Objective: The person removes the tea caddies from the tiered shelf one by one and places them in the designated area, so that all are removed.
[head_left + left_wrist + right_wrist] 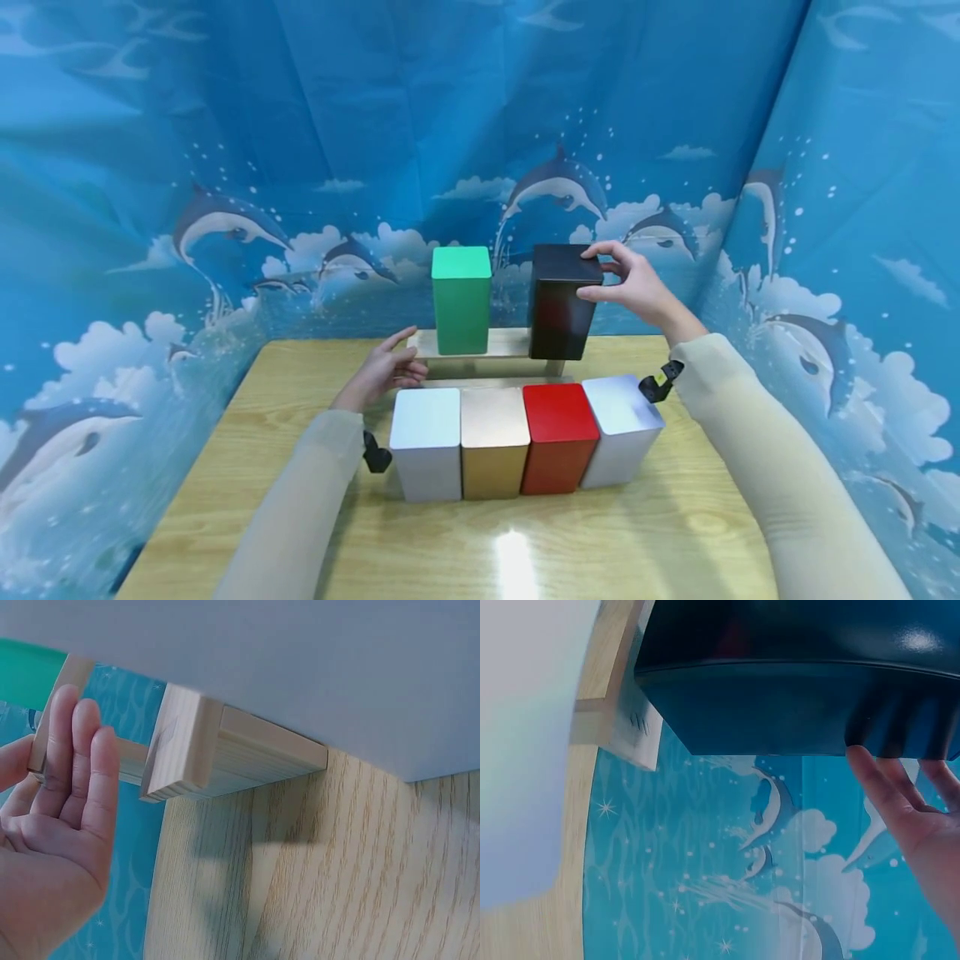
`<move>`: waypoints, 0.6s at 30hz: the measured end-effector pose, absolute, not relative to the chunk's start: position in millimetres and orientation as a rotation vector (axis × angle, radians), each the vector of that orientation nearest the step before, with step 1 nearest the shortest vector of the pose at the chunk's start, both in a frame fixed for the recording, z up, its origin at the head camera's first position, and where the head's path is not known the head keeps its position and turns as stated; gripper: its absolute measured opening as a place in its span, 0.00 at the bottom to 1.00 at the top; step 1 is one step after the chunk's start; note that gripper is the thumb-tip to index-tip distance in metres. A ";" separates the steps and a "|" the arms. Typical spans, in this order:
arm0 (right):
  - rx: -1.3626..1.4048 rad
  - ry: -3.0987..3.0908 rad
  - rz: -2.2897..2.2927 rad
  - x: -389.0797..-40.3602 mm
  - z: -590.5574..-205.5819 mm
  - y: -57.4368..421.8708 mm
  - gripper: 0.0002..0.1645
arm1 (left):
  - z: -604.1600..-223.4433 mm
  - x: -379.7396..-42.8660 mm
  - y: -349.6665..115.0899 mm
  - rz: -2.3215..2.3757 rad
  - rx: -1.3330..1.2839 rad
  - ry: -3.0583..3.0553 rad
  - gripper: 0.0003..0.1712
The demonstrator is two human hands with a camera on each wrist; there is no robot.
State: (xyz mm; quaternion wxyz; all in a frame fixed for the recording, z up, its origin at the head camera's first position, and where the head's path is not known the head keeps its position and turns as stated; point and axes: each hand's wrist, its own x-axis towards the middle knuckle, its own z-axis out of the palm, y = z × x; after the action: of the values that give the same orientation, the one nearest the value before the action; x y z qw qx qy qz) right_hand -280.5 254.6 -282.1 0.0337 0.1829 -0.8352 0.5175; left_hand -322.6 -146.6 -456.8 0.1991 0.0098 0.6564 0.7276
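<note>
My right hand [633,283] grips a black box [562,317] by its right side, thumb on the front face and fingers around the back. The box's lower part overlaps the right end of the upper board of a wooden rack [510,343]. In the right wrist view, fingertips [859,754] meet the box's edge. At the rack's left end is my left hand [386,367], its fingers fairly straight and touching the board's end; the left wrist view shows the palm and extended fingers [101,769]. A green box [461,308] stands upright on the upper board.
In front of the rack stands a row of boxes: a white one [425,442], a gold one [493,450], a red one [558,437] and a silvery white one [622,429] turned at an angle. All are on a wooden table [420,550]. A blue dolphin-print curtain [360,125] surrounds it.
</note>
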 end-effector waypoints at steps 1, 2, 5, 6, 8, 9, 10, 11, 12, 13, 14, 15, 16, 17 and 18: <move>0.566 -2.551 1.599 -281.3 -284.1 258.4 0.31 | -456.3 -322.5 -146.4 2.035 0.026 1.832 0.31; 0.569 -2.532 1.609 -281.9 -285.8 262.0 0.31 | -455.4 -322.2 -146.3 2.034 0.024 1.827 0.31; 0.584 -2.489 1.617 -280.0 -287.7 270.2 0.30 | -450.9 -320.0 -146.5 2.022 0.024 1.814 0.31; 0.584 -2.482 1.613 -278.8 -287.9 272.7 0.30 | -448.6 -318.7 -146.6 2.016 0.023 1.811 0.31; 0.577 -2.474 1.595 -275.7 -287.9 277.2 0.30 | -444.0 -316.0 -146.9 2.002 0.039 1.806 0.32; 0.571 -2.473 1.585 -273.9 -287.9 279.5 0.30 | -442.0 -314.7 -147.0 1.995 0.049 1.807 0.32; 0.571 -2.469 1.580 -272.3 -287.8 281.6 0.30 | -440.3 -313.5 -147.1 1.988 0.061 1.810 0.32; 0.572 -2.463 1.580 -270.7 -287.9 283.9 0.30 | -439.1 -312.7 -147.2 1.982 0.072 1.814 0.32; 0.572 -2.459 1.577 -268.9 -288.2 286.3 0.29 | -438.8 -312.5 -147.2 1.981 0.071 1.813 0.32; 0.573 -2.448 1.586 -267.4 -288.5 288.7 0.29 | -439.4 -312.9 -147.2 1.981 0.068 1.814 0.32; 0.579 -2.438 1.592 -266.3 -289.0 291.3 0.29 | -440.6 -313.7 -147.3 1.982 0.064 1.815 0.32; 0.582 -2.430 1.598 -265.2 -289.5 293.8 0.29 | -442.6 -315.0 -147.2 1.985 0.056 1.817 0.32; 0.587 -2.422 1.602 -264.1 -290.1 296.6 0.28 | -444.8 -316.4 -147.0 1.990 0.045 1.821 0.32; 0.590 -2.417 1.602 -262.8 -290.7 299.2 0.28 | -447.2 -318.0 -146.8 1.994 0.033 1.826 0.32; 0.593 -2.411 1.600 -261.5 -291.3 302.0 0.28 | -449.5 -319.6 -146.6 2.000 0.020 1.831 0.32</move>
State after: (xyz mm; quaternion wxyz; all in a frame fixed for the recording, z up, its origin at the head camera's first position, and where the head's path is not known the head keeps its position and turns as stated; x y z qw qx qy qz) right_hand -261.5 302.0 -291.3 0.0938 0.2000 -0.8125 0.5394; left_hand -319.6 -146.6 -449.5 0.2134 0.0072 0.6598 0.7204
